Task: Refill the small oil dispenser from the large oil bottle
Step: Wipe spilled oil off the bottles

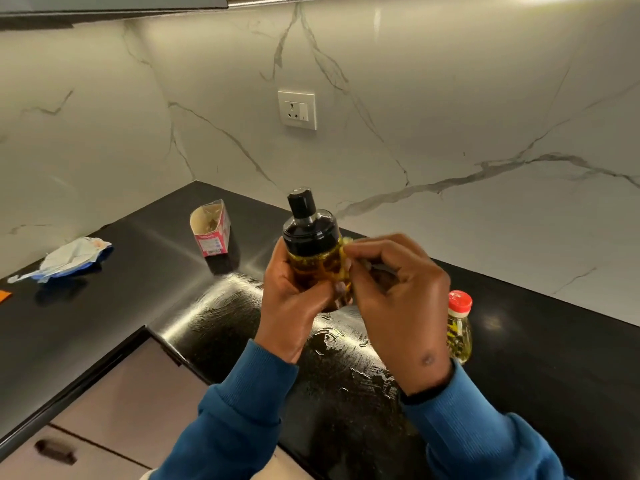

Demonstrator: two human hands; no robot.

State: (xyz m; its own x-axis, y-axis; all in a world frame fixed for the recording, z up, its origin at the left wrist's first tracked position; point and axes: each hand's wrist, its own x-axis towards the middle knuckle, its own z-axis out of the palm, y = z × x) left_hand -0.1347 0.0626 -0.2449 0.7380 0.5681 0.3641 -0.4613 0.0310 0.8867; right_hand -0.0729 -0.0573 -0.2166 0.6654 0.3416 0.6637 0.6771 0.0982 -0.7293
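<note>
Dispenser (313, 252): held upright in the left grip (294, 299), capped.
Right grip (398, 292): pinched at the dispenser's side.
Bottle (459, 327): right of it, on the worktop (138, 271).

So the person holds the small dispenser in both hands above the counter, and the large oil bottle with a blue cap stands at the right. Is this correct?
Almost. In the head view the large oil bottle's cap is red, not blue. The rest is right: the left hand and right hand hold the small dispenser above the counter, with the bottle at the right.
</note>
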